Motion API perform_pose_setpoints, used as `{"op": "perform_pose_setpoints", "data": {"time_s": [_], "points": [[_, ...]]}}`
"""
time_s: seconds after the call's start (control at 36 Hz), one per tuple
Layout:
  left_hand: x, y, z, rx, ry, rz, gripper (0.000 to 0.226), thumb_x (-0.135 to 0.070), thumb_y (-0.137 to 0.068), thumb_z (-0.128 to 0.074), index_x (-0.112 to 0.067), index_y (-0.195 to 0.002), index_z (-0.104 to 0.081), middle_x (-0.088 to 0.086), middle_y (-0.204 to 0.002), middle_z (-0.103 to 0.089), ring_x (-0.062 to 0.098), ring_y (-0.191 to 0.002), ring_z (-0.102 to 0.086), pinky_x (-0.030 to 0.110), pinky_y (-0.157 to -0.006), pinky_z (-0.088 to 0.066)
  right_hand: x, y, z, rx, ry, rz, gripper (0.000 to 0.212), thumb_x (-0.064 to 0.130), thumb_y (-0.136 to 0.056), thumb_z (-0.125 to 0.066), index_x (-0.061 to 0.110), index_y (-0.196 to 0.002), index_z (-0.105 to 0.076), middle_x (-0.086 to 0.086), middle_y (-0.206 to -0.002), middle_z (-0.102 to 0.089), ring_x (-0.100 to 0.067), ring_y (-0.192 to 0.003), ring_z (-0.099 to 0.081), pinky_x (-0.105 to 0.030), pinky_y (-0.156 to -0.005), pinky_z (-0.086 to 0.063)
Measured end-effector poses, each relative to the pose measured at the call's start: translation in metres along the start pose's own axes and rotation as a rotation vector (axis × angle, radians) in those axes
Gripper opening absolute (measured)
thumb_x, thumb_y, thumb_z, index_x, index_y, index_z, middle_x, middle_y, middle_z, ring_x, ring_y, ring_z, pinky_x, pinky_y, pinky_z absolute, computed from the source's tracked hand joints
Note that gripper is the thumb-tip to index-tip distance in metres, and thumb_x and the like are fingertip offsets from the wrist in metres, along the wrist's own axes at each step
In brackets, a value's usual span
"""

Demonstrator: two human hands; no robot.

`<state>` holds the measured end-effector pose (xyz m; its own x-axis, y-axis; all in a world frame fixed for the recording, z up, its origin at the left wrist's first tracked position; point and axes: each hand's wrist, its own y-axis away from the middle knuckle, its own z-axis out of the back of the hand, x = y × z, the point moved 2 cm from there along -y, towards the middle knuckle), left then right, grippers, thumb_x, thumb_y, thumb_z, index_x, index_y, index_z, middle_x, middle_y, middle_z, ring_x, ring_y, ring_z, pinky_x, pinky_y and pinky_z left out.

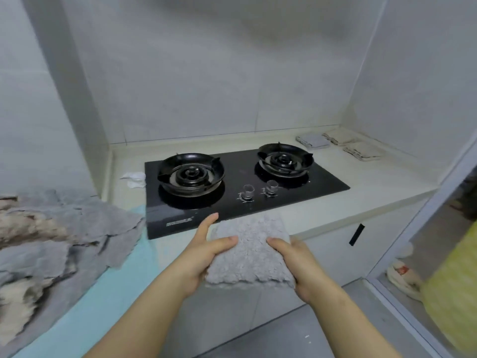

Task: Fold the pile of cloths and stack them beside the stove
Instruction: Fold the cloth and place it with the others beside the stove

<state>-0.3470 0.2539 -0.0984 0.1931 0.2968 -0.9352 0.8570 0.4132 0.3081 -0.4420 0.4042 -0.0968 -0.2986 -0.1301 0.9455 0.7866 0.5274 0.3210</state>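
Observation:
A folded grey fluffy cloth (251, 251) is held in the air at the counter's front edge, just in front of the black two-burner stove (240, 187). My left hand (206, 257) grips its left side, thumb on top and index finger stretched along the edge. My right hand (296, 264) grips its right side with the thumb over the top. A loose pile of grey and beige cloths (51, 244) lies at the left on a light blue sheet. To the right of the stove lie a folded grey cloth (312, 141) and two folded beige stacks (340, 136) (364, 151).
A crumpled white rag (134, 179) lies left of the stove by the wall. The cream counter (374, 177) ends at the right wall. A cabinet door with a black handle (356, 235) is below. A yellow bag (454, 288) and white sack stand on the floor at right.

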Motion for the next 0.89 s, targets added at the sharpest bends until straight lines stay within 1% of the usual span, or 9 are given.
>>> {"op": "perform_pose_setpoints", "data": {"time_s": [0.08, 0.17, 0.31, 0.44, 0.53, 0.58, 0.72, 0.81, 0.89], "points": [[0.001, -0.036, -0.052, 0.041, -0.050, 0.004, 0.050, -0.005, -0.080, -0.069, -0.033, -0.119, -0.055, -0.002, -0.127, -0.055, 0.019, -0.103, -0.063, 0.033, -0.086, -0.052, 0.016, -0.024, 0.053, -0.013, 0.029, 0.015, 0.011, 0.014, -0.091, -0.055, 0.013, -0.100, -0.060, -0.004, -0.093, -0.071, -0.018, -0.084, -0.069, -0.026, -0.067, -0.056], [-0.001, -0.066, -0.092, 0.000, -0.122, -0.014, 0.036, -0.004, -0.076, -0.072, -0.032, -0.098, -0.066, 0.004, -0.125, -0.056, 0.023, -0.104, -0.060, 0.043, -0.099, -0.046, 0.028, -0.049, 0.097, -0.020, 0.064, -0.015, 0.017, 0.015, -0.090, -0.056, 0.010, -0.105, -0.061, -0.007, -0.095, -0.072, -0.020, -0.085, -0.069, -0.029, -0.069, -0.056], [-0.009, -0.118, -0.136, -0.039, -0.149, -0.026, 0.032, -0.006, -0.079, -0.070, -0.032, -0.096, -0.064, 0.000, -0.120, -0.057, 0.020, -0.104, -0.057, 0.033, -0.090, -0.048, 0.043, -0.092, 0.146, -0.028, 0.060, -0.069, 0.030, 0.019, -0.087, -0.063, 0.009, -0.113, -0.052, -0.010, -0.106, -0.066, -0.025, -0.092, -0.067, -0.035, -0.072, -0.057], [-0.022, -0.176, -0.169, -0.024, -0.200, -0.033, 0.034, -0.008, -0.082, -0.068, -0.028, -0.108, -0.061, -0.003, -0.079, -0.049, 0.006, -0.058, -0.041, 0.017, -0.053, -0.035, 0.058, -0.138, 0.180, -0.059, 0.036, -0.037, 0.026, 0.018, -0.087, -0.063, 0.016, -0.109, -0.048, -0.004, -0.101, -0.063, -0.020, -0.088, -0.064, -0.034, -0.073, -0.055], [-0.030, -0.224, -0.191, -0.026, -0.214, -0.021, 0.032, -0.009, -0.082, -0.067, -0.029, -0.106, -0.061, -0.004, -0.068, -0.043, 0.006, -0.049, -0.036, 0.014, -0.045, -0.033, 0.071, -0.175, 0.205, -0.092, 0.050, -0.029, 0.028, 0.016, -0.087, -0.062, 0.014, -0.112, -0.048, -0.005, -0.104, -0.063, -0.020, -0.089, -0.064, -0.032, -0.069, -0.054], [-0.037, -0.256, -0.206, -0.015, -0.212, -0.027, 0.032, -0.009, -0.082, -0.067, -0.029, -0.106, -0.062, -0.005, -0.069, -0.045, 0.009, -0.053, -0.040, 0.014, -0.047, -0.039, 0.081, -0.204, 0.221, -0.129, 0.062, -0.018, 0.031, 0.015, -0.087, -0.062, 0.012, -0.114, -0.049, -0.008, -0.107, -0.063, -0.023, -0.092, -0.065, -0.033, -0.069, -0.055], [-0.059, -0.331, -0.244, 0.018, -0.188, -0.016, 0.031, -0.011, -0.081, -0.069, -0.034, -0.099, -0.062, -0.003, -0.094, -0.058, 0.023, -0.091, -0.062, 0.035, -0.084, -0.052, 0.112, -0.273, 0.261, -0.190, 0.107, -0.010, 0.021, 0.011, -0.088, -0.060, 0.009, -0.107, -0.052, -0.010, -0.101, -0.066, -0.027, -0.090, -0.066, -0.040, -0.078, -0.056], [-0.073, -0.372, -0.264, 0.021, -0.197, -0.036, 0.031, -0.007, -0.081, -0.068, -0.027, -0.105, -0.062, 0.005, -0.086, -0.063, 0.021, -0.075, -0.061, 0.036, -0.080, -0.053, 0.131, -0.313, 0.282, -0.214, 0.147, -0.002, 0.026, 0.016, -0.086, -0.063, 0.010, -0.109, -0.053, -0.011, -0.104, -0.066, -0.028, -0.091, -0.066, -0.042, -0.080, -0.056], [-0.081, -0.408, -0.280, 0.014, -0.194, -0.065, 0.031, -0.006, -0.082, -0.067, -0.023, -0.107, -0.061, -0.001, -0.091, -0.057, 0.014, -0.069, -0.059, 0.021, -0.063, -0.051, 0.140, -0.346, 0.300, -0.232, 0.130, 0.004, 0.023, 0.014, -0.086, -0.064, 0.008, -0.107, -0.055, -0.013, -0.103, -0.066, -0.030, -0.091, -0.066, -0.044, -0.082, -0.056]]}}
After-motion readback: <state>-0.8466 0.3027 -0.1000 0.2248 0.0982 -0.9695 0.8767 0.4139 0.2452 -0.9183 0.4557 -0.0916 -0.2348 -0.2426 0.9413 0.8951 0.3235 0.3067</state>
